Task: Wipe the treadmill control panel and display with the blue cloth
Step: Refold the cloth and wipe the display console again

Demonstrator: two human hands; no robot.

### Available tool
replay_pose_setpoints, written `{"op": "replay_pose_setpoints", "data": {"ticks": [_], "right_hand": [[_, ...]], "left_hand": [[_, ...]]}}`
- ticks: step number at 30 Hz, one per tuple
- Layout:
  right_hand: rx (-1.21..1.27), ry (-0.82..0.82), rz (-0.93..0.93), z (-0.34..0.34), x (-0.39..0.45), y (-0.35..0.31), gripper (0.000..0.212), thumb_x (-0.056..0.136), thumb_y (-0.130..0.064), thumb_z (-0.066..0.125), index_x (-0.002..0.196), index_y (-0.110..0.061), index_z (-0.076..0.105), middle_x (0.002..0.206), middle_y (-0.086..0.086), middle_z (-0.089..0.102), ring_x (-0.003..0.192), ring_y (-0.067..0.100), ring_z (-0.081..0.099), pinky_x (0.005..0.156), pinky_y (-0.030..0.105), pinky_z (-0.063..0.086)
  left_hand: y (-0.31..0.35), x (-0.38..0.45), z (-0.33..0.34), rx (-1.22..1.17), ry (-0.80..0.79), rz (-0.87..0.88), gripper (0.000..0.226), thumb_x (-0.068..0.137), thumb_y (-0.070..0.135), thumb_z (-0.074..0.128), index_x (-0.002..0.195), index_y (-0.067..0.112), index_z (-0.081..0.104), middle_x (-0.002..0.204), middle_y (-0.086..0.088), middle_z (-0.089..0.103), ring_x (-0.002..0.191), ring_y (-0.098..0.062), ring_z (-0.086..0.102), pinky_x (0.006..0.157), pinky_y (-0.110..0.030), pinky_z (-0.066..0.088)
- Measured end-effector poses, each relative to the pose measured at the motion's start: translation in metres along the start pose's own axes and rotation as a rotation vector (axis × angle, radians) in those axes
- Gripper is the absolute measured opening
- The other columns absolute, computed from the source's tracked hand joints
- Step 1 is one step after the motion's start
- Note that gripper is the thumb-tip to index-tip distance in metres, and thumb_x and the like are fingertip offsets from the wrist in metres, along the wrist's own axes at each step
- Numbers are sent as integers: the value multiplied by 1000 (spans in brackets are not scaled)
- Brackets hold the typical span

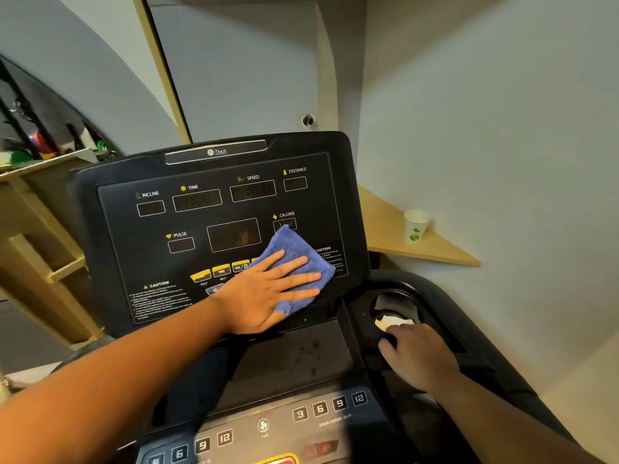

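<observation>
The black treadmill control panel (201, 222) fills the middle of the head view, with dark display windows labelled incline, time, speed, distance, pulse and calorie. A folded blue cloth (294, 252) lies flat against the panel's lower right part, covering some of the yellow buttons. My left hand (268, 293) presses on the cloth with fingers spread flat. My right hand (418, 356) rests on the black console beside the cup holder (395, 306), fingers curled down onto the plastic, holding nothing that I can see.
A crumpled white tissue (392, 323) lies in the cup holder. A paper cup (415, 226) stands on a wooden corner shelf (435, 252) to the right. Lower speed and incline buttons (321, 408) sit near the bottom. Wooden shelving (40, 229) stands at the left.
</observation>
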State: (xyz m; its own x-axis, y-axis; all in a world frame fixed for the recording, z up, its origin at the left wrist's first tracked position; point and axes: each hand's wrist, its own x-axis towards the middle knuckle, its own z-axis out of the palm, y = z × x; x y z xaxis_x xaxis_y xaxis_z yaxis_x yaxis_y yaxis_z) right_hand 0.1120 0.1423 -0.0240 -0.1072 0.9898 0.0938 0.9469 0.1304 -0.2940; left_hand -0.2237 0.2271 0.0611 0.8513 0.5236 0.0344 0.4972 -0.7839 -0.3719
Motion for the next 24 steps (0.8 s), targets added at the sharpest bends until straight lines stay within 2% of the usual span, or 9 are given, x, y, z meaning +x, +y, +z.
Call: {"op": "replay_pose_setpoints", "data": {"ticks": [3, 7, 10, 13, 18, 20, 24], "right_hand": [[3, 6, -5, 1, 1, -1, 54, 87, -57, 23, 83, -26, 67, 64, -8, 57, 63, 6, 57, 67, 23, 40], [-26, 35, -13, 3, 0, 1, 45, 93, -50, 37, 101, -24, 73, 78, -8, 70, 77, 9, 64, 78, 27, 51], [-21, 40, -18, 5, -1, 0, 40, 95, -46, 42, 99, -22, 74, 75, -7, 69, 71, 9, 64, 68, 22, 51], [-15, -4, -5, 3, 1, -1, 31, 98, -39, 46, 99, -23, 73, 71, -6, 66, 65, 6, 61, 61, 18, 43], [-44, -36, 16, 2, 0, -4, 30, 100, -40, 46, 109, -26, 71, 80, -10, 67, 71, 0, 58, 61, 15, 38], [-57, -41, 12, 3, 1, -2, 31, 100, -41, 45, 110, -26, 71, 84, -11, 67, 73, 0, 58, 62, 17, 39], [-30, -40, 22, 3, 0, -1, 32, 99, -42, 45, 107, -26, 72, 82, -11, 67, 72, 1, 59, 64, 20, 45]], "left_hand": [[6, 7, -1, -12, 30, -47, 59, 108, 45, 21, 165, 33, 19, 174, 5, 11, 161, -23, -3, 128, -54, -3], [31, 51, -5, -25, 83, -136, 62, 107, 47, 20, 166, 29, 19, 174, 1, 9, 161, -27, -5, 128, -52, -9], [33, 59, -2, -16, 81, -107, 60, 108, 45, 22, 165, 28, 20, 174, 1, 11, 161, -27, -5, 128, -53, -9], [21, 24, 5, -10, 43, -33, 60, 107, 43, 21, 165, 28, 21, 174, 3, 12, 161, -24, -5, 128, -55, -3], [4, -52, 12, -12, 28, -78, 61, 108, 40, 31, 166, 27, 19, 174, 4, 10, 161, -23, -5, 128, -55, -2], [-4, -83, 14, -17, 40, -127, 61, 107, 39, 30, 166, 27, 20, 174, 3, 11, 161, -23, -2, 128, -54, -2], [-15, -126, 18, -40, 96, -338, 61, 106, 39, 26, 165, 29, 19, 174, 3, 11, 161, -25, 2, 128, -55, 2]]}}
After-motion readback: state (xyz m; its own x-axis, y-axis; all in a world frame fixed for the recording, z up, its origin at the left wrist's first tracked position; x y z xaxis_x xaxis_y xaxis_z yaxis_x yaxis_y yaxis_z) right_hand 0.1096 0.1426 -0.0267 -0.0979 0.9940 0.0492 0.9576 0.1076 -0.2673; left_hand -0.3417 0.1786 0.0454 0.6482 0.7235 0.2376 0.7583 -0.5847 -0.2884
